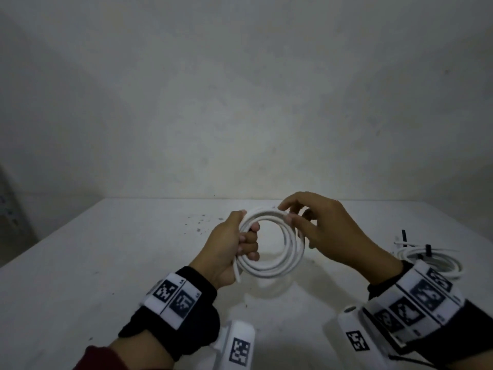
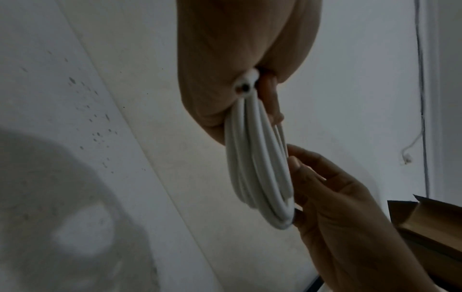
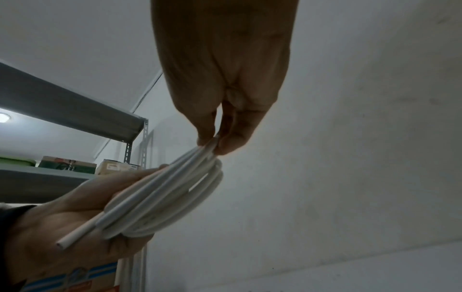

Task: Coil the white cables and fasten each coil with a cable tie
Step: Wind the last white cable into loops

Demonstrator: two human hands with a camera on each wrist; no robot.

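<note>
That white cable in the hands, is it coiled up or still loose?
Coiled: the white cable forms stacked round loops, gripped by the left hand and pinched by the right hand.

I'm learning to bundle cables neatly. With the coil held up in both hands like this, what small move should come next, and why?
Probably tuck the last turn flat, then free the right hand to fetch a cable tie. The coil looks fully wound: the left hand grips one side with a cut end poking out below, the right pinches the top, and no tie shows on it. A tied coil lies on the table.

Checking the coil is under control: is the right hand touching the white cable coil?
Touching. The right wrist view shows the right hand pinching the coil's top strands between its fingertips.
</note>
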